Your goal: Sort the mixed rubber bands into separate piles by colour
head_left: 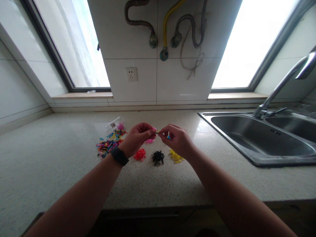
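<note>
Both my hands hover above the speckled countertop (49, 164), fingertips meeting. My left hand (138, 138), with a dark band on its wrist, and my right hand (176, 140) each pinch one end of a small dark rubber band (157, 133) stretched between them. Under the hands lie small sorted piles of rubber bands: red (140, 154), black (158, 157), yellow (176, 156) and pink (150, 141). A mixed heap of coloured bands (110, 144) lies to the left of my left hand.
A clear plastic bag (113, 124) lies behind the mixed heap. A steel sink (259, 138) with a tap (281, 85) fills the right side. Tiled wall with a socket (131, 74) and hoses (168, 29) stands behind, windows on both sides.
</note>
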`<state>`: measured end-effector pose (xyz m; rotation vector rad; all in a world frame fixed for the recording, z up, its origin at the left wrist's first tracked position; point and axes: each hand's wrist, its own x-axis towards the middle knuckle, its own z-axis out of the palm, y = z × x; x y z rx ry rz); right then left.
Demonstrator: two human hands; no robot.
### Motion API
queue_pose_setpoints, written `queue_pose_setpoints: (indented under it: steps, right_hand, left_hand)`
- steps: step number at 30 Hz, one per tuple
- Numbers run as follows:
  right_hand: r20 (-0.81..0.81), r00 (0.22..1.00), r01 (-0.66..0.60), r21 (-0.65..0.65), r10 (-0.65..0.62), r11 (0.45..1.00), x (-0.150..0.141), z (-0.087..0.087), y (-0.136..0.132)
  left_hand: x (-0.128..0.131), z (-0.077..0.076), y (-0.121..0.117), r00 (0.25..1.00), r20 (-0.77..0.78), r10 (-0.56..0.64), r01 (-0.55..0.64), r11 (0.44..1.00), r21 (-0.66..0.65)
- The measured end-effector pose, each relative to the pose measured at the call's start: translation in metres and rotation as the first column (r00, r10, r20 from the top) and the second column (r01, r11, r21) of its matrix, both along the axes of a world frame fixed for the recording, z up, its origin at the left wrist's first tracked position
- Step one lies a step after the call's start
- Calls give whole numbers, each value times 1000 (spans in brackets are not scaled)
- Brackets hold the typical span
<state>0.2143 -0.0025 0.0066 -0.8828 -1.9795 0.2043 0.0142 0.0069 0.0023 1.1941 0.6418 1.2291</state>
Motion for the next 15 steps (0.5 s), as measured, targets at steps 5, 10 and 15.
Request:
queue_pose_setpoints:
  steps: [5,10,15]
  right_hand:
    - [4,1000,3,18,-3,1000,1,1,0]
    - [11,1000,17,19,-17,1000,1,2,0]
    - [-39,999,23,1,-23,1000,2,2,0]
  left_hand:
    - [0,1,0,1000,-4,19,-19,1000,23]
    - [-1,1,1,998,-12,58,-58,998,34]
    - [-3,0,2,998,2,70,-70,997,30]
